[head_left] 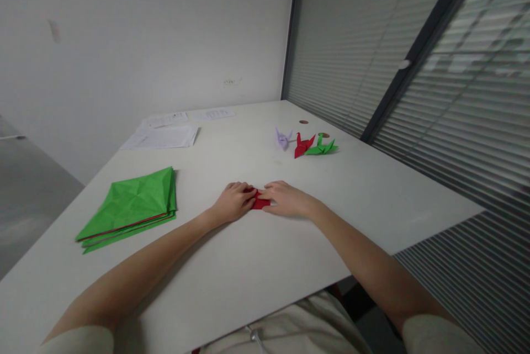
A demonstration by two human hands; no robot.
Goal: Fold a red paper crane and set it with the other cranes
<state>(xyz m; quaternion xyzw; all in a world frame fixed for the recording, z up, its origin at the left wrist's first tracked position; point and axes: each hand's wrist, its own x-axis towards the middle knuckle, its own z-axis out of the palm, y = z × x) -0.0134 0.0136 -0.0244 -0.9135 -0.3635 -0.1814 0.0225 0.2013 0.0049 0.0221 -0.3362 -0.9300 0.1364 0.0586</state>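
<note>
Red paper [260, 203], held by curled left hand [234, 202], apparently steadied by half-open right hand [286, 199] inside the table's [232, 276] front edge, could crease crooked if either slips.

– Where is room left on the smooth white table [265, 265]?
– An open strip is left in front of the left hand [235, 201] and right hand [285, 198], flanked by both forearms.
– Can the space between the hands be crossed?
– It is taken up by a small folded red paper [260, 202], touched by both.
– And leftward?
– The way is blocked by a stack of creased green paper squares [138, 196]; a gap is left beside the left hand.
– Farther off?
– A wide lane is bounded by printed white sheets [165, 136] and three folded paper birds, purple [283, 139], red [303, 146] and green [322, 147].
</note>
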